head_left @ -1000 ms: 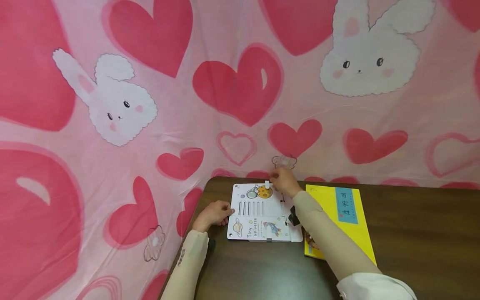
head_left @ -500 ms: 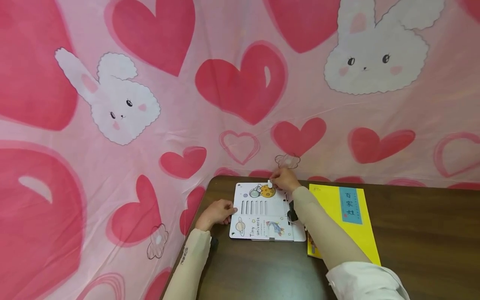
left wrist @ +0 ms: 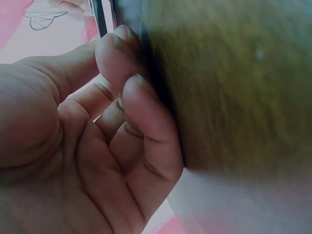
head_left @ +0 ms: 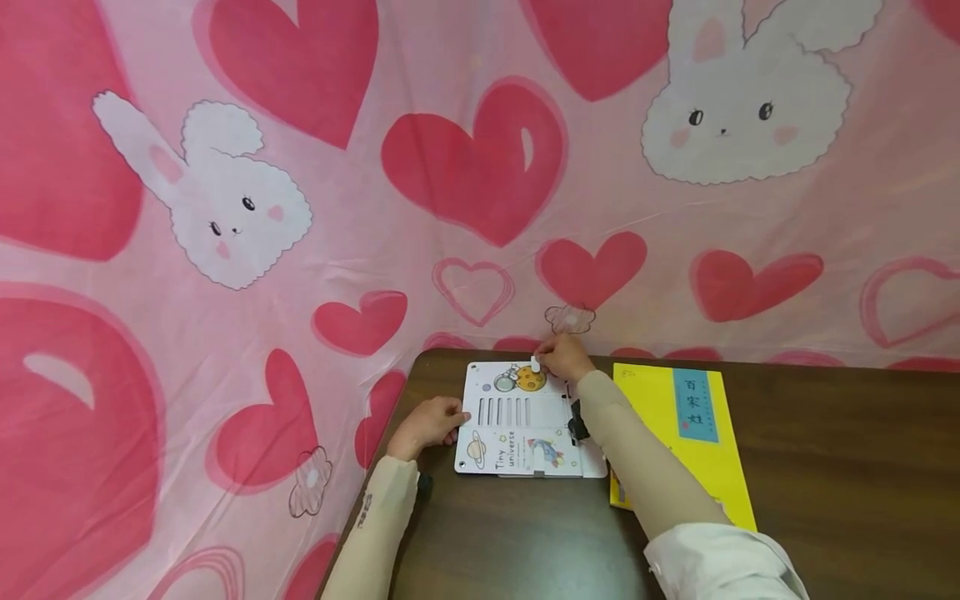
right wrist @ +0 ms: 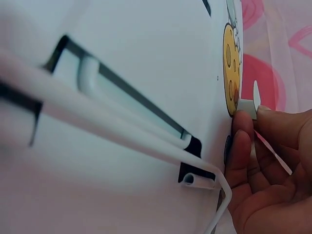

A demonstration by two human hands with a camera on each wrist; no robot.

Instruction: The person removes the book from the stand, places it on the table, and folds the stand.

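A white book stand (head_left: 491, 412), printed with "Tiny universe", a planet, a rocket and an astronaut, lies flat on the dark wooden table (head_left: 525, 542). My left hand (head_left: 429, 425) grips its left edge between thumb and fingers; in the left wrist view the left hand (left wrist: 112, 131) has its fingers curled by the table's edge. At the far edge my right hand (head_left: 566, 358) pinches a small white page clip (head_left: 536, 364). Seen from the right wrist, the thumb presses the page clip (right wrist: 256, 97) beside the yellow moon print, and a white wire support (right wrist: 126, 129) crosses the panel.
A yellow book (head_left: 693, 400) with a blue title label lies right of the stand, partly under the right forearm. Behind the table hangs a pink cloth (head_left: 352, 250) with hearts and rabbits, close to the table's far and left edges.
My right hand's fingers have closed in on the page clip and now pinch it. The left hand stays at the stand's left edge. The head view has shifted slightly.
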